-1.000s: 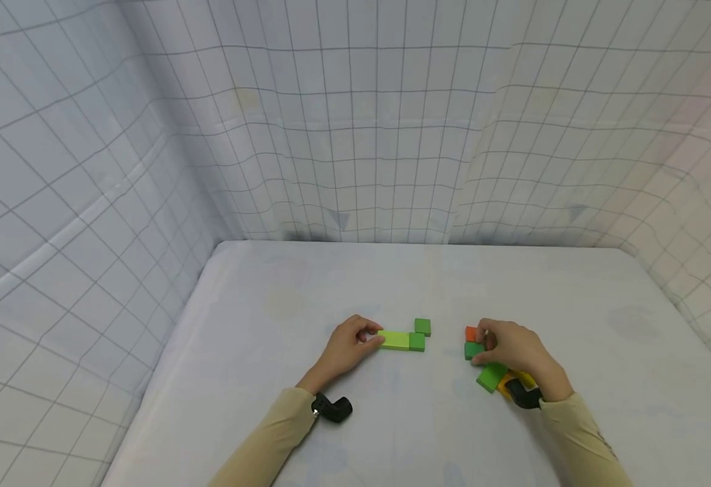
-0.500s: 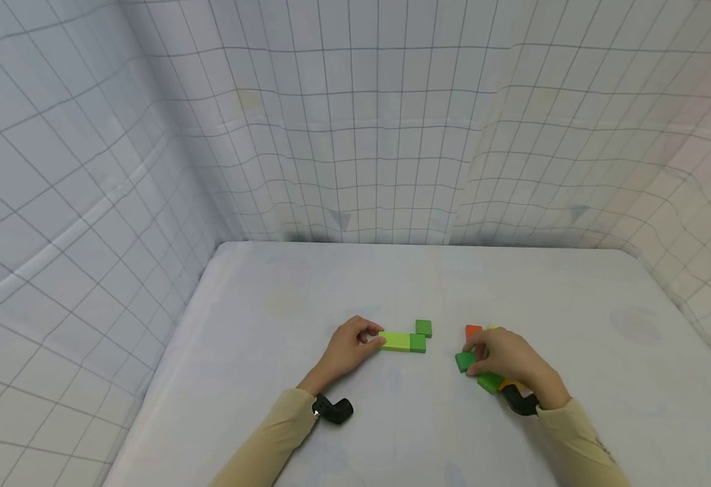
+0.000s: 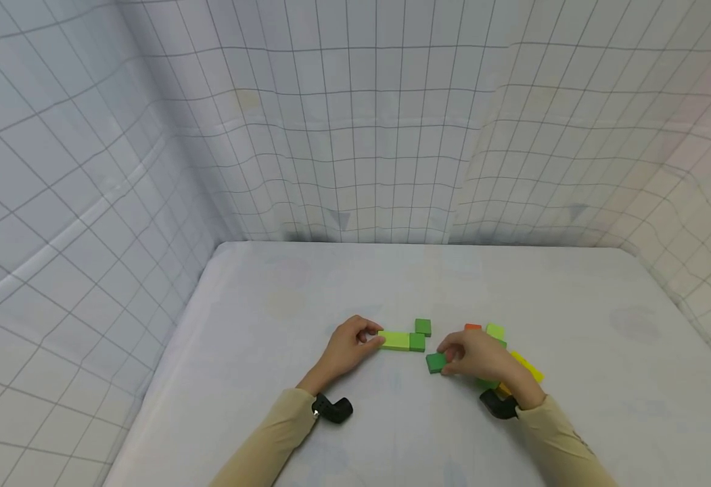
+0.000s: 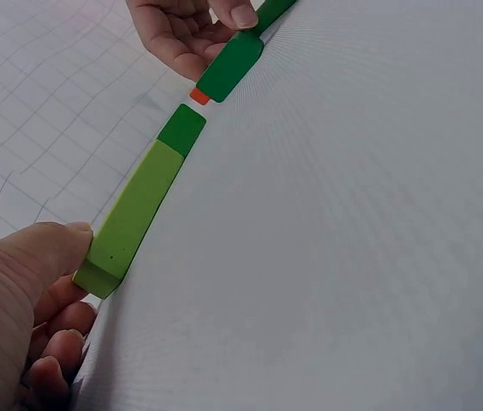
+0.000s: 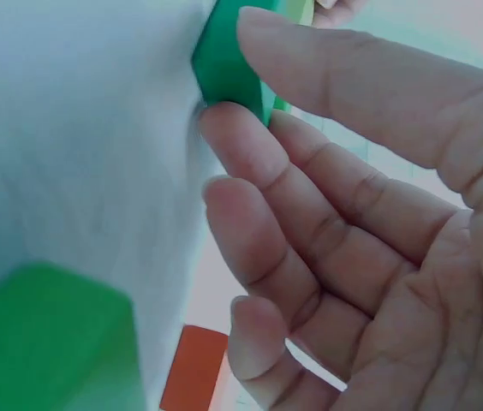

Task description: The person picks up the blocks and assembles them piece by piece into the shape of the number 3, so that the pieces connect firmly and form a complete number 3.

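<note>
My left hand (image 3: 346,348) pinches the left end of a long light green block (image 3: 395,340) lying on the white table. Against that block's right end sits a small green block (image 3: 417,342), and another green square block (image 3: 423,327) lies just behind it. My right hand (image 3: 483,357) pinches a dark green block (image 3: 435,363) between thumb and fingertips, a little right of and nearer than the row. In the right wrist view the thumb partly covers this dark green block (image 5: 229,64). The left wrist view shows a gap between the row and the dark green block (image 4: 233,64).
Loose blocks lie around and partly under my right hand: an orange-red block (image 3: 473,327), a light green block (image 3: 495,331), a yellow block (image 3: 527,366), a green block (image 3: 487,383) and an orange block (image 3: 504,389). White gridded cloth (image 3: 355,135) walls the table's back and sides.
My right hand has taken the dark green block from beside the orange-red one and carried it left toward the row. My left hand stays on the light green block.
</note>
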`<action>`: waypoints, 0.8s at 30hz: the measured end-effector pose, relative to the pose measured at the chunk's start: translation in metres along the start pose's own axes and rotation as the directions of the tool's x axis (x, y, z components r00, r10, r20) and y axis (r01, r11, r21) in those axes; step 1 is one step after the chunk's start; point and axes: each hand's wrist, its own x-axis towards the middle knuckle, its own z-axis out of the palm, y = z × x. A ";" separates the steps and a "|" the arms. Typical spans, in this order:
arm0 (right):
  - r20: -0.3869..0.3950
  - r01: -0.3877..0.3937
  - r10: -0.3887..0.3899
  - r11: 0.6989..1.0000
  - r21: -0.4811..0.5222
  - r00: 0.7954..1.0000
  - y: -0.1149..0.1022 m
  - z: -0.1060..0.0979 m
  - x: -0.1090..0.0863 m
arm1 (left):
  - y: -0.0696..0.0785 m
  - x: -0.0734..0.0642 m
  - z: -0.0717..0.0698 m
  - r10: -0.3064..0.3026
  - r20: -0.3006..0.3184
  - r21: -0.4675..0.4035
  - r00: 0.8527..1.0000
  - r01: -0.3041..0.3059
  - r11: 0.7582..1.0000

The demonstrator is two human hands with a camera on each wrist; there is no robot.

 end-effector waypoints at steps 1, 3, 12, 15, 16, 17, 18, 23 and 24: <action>-0.003 0.002 -0.002 1.000 0.001 1.000 0.000 0.001 0.001 | 0.000 0.000 0.000 -0.002 0.000 0.001 1.000 0.002 1.000; -0.009 0.008 -0.008 1.000 0.003 1.000 0.000 0.003 0.002 | -0.001 0.000 0.000 -0.003 0.001 -0.002 1.000 0.003 1.000; -0.037 0.000 0.000 1.000 -0.022 0.999 -0.004 0.008 0.007 | -0.001 0.000 0.000 -0.009 0.004 -0.005 1.000 0.009 1.000; -0.039 -0.005 0.004 1.000 -0.022 0.999 -0.004 0.009 0.008 | -0.001 0.000 0.000 -0.005 0.002 -0.006 1.000 0.005 1.000; -0.039 -0.007 0.006 1.000 -0.022 0.999 -0.004 0.009 0.008 | -0.001 0.000 0.000 -0.004 0.002 -0.006 1.000 0.004 1.000; -0.040 -0.007 0.007 1.000 -0.022 0.999 -0.004 0.009 0.008 | -0.001 0.000 0.000 -0.003 0.001 -0.006 1.000 0.003 1.000; -0.040 -0.010 0.009 1.000 -0.022 0.999 -0.004 0.009 0.009 | -0.001 0.000 0.000 -0.003 0.002 -0.007 1.000 0.003 1.000; -0.041 -0.017 0.017 1.000 -0.012 0.999 -0.004 0.009 0.010 | -0.002 0.000 0.000 -0.002 0.005 -0.007 1.000 0.002 1.000; -0.041 -0.019 0.018 1.000 -0.011 0.999 -0.004 0.009 0.010 | -0.002 0.000 0.000 -0.002 0.007 -0.008 1.000 0.003 1.000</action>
